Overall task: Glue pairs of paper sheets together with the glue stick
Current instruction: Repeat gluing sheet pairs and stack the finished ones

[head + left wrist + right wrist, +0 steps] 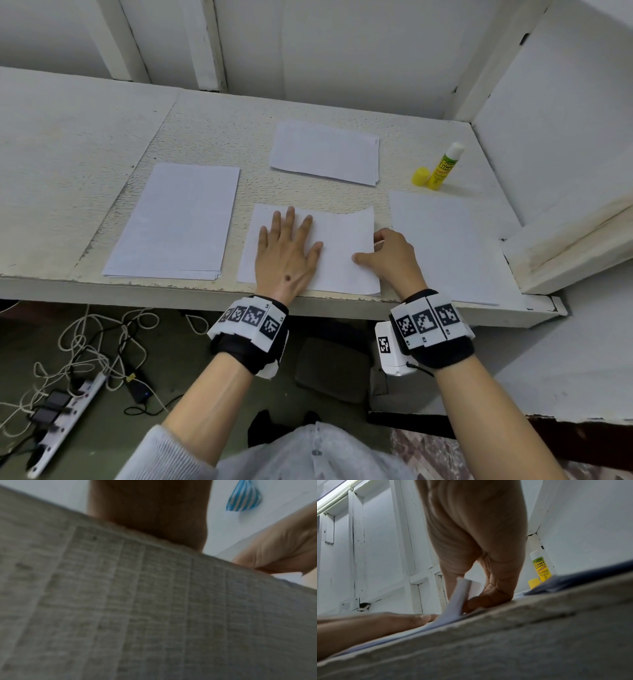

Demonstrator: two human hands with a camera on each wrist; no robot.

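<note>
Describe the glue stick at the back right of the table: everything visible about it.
The glue stick stands upright near the table's back right corner, beyond the single sheet on the right. Its tube looks plastic, with a yellow and green label reading "Glue Stick". Its white top is bare: the yellow cap is off and stands just left of it. Neither hand touches it.

Head view is evenly lit and sharp, with soft, faint shadows and wide-angle bending toward the edges; left wrist view is dim and blurred throughout; right wrist view is dim, the near table (539, 642) out of focus, a bright strip at top left.
</note>
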